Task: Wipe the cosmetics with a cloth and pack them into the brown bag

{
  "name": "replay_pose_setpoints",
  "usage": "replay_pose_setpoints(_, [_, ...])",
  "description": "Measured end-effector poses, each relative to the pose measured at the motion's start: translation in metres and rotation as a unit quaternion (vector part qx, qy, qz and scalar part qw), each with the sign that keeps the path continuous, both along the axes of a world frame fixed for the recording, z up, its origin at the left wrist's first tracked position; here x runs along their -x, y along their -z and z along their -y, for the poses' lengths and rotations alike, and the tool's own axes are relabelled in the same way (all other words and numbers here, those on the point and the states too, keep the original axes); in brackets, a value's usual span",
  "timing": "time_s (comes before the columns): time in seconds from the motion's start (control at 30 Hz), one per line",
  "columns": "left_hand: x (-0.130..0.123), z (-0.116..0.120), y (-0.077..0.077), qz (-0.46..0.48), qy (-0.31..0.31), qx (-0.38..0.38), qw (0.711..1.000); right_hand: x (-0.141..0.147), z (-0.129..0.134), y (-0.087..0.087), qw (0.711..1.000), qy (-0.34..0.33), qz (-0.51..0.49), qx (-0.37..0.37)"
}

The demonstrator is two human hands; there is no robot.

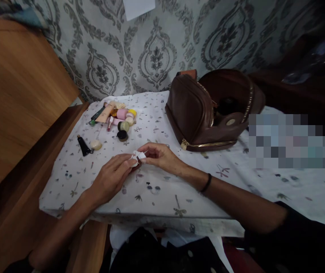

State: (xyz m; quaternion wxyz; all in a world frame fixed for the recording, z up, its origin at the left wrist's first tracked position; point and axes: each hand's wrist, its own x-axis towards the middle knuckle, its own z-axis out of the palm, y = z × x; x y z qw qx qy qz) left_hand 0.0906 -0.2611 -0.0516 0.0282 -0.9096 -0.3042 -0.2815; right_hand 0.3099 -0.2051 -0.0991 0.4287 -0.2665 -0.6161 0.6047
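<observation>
White and small, the item (pixel 135 156) I have in view is pinched at the table's near middle: left hand (pixel 111 177) closed with its thumb pressed on it, right hand (pixel 158 156) nipping its flat end between thumb and fingers. That end points toward the right hand, so I read the long axis as running roughly across the table, between the hands. Under them lies a white cloth (pixel 162 201) printed with small plants and sunglasses. Cosmetics (pixel 121 113) cluster beyond the left hand; an open brown handbag (pixel 190 110) stands beyond the right, before patterned wallpaper (pixel 156 57). Fingers cover much of the item, and I can't make out the reddish-brown bit beneath it. Pixel blocks mask a patch at right.
</observation>
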Motion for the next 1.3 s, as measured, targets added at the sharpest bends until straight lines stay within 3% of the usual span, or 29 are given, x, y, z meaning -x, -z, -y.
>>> replay_pose_setpoints(0.23, [0.009,0.007,-0.001,-0.028,0.044,0.018,0.998,-0.001,-0.002,0.003,0.998,-0.021,-0.008,0.051])
replay_pose_setpoints(0.57, [0.041,0.025,-0.001,0.002,-0.008,0.032,0.999,0.0,-0.005,0.003,0.997,-0.009,-0.002,0.073])
replay_pose_setpoints(0.87, [0.021,0.002,-0.001,0.017,-0.004,0.057,0.998,-0.002,-0.001,-0.002,0.997,-0.033,-0.011,0.064])
replay_pose_setpoints(1.07, [0.01,-0.02,-0.004,0.05,-0.019,0.164,0.985,-0.003,0.0,-0.003,0.998,-0.046,-0.016,0.05])
replay_pose_setpoints(1.3, [0.036,-0.01,-0.006,0.124,-0.103,0.326,0.932,-0.001,-0.002,-0.001,0.998,-0.029,-0.019,0.044])
